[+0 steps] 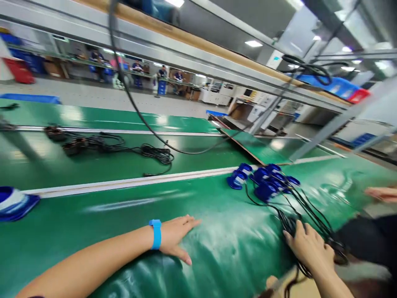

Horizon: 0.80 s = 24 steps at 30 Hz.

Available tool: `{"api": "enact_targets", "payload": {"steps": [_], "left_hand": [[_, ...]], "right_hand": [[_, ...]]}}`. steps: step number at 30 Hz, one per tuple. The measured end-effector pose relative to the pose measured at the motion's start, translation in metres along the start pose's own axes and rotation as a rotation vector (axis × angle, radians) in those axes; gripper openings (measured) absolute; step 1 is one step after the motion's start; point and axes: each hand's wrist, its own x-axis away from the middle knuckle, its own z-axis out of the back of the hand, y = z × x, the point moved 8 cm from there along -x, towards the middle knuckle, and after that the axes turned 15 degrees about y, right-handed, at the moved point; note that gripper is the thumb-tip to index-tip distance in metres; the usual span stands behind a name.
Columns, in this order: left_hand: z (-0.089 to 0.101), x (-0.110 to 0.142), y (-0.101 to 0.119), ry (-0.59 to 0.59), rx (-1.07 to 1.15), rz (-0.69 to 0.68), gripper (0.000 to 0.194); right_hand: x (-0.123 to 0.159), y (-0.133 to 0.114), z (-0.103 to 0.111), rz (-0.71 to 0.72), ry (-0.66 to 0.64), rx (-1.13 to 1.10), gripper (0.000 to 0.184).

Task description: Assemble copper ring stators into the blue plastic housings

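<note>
We see left hand (pixel 175 238) flat, released, on green table (pixel 235 248). Right hand (pixel 310 246) grasping black cables (pixel 305 211); blue parts (pixel 263 180) just beyond.

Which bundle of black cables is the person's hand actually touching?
The one at the near right edge of the green mat, running from the cluster of blue round parts: the right hand rests on it. The coiled black bundle lies far off, untouched.
</note>
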Motion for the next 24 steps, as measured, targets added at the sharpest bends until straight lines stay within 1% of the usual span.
{"api": "enact_targets", "payload": {"steps": [1,2,3,4,6,7,9,11,13,15,16,18,19,21,23,24], "left_hand": [[0.007,0.008,-0.007,0.039,-0.024,0.002,0.124],[0.017,0.016,-0.016,0.099,-0.059,0.011,0.115],[0.029,0.024,-0.026,0.173,-0.102,0.03,0.105],[0.044,0.033,-0.037,0.255,-0.147,0.062,0.092],[0.083,0.052,-0.065,0.424,-0.235,0.167,0.066],[0.106,0.063,-0.082,0.503,-0.277,0.242,0.056],[0.159,0.09,-0.119,0.647,-0.376,0.414,0.044],[0.22,0.125,-0.159,0.776,-0.5,0.61,0.043],[0.281,0.163,-0.196,0.877,-0.634,0.804,0.053],[0.331,0.197,-0.23,0.926,-0.741,0.965,0.067],[0.351,0.209,-0.246,0.925,-0.779,1.018,0.073],[0.38,0.223,-0.277,0.875,-0.821,1.085,0.08],[0.388,0.225,-0.293,0.835,-0.825,1.107,0.08],[0.398,0.223,-0.323,0.748,-0.807,1.144,0.076],[0.401,0.217,-0.348,0.672,-0.774,1.174,0.073],[0.401,0.213,-0.357,0.643,-0.763,1.181,0.074]], "right_hand": [[-0.002,-0.029,0.001,0.082,0.091,0.002,0.064],[-0.004,-0.063,0.004,0.184,0.166,-0.034,0.062],[-0.006,-0.102,0.008,0.297,0.212,-0.108,0.058],[-0.007,-0.144,0.009,0.415,0.213,-0.217,0.054],[-0.011,-0.23,0.009,0.613,0.136,-0.447,0.048],[-0.013,-0.272,0.005,0.686,0.073,-0.528,0.046],[-0.021,-0.35,-0.01,0.757,-0.071,-0.585,0.045],[-0.032,-0.417,-0.034,0.771,-0.213,-0.553,0.05],[-0.044,-0.472,-0.057,0.771,-0.304,-0.508,0.062],[-0.058,-0.518,-0.076,0.777,-0.341,-0.483,0.075],[-0.064,-0.537,-0.086,0.78,-0.351,-0.474,0.08],[-0.076,-0.568,-0.104,0.781,-0.378,-0.441,0.09],[-0.081,-0.58,-0.112,0.781,-0.39,-0.423,0.093],[-0.089,-0.6,-0.127,0.78,-0.42,-0.385,0.095],[-0.094,-0.612,-0.139,0.778,-0.45,-0.343,0.089],[-0.096,-0.616,-0.143,0.78,-0.464,-0.319,0.083]]}}
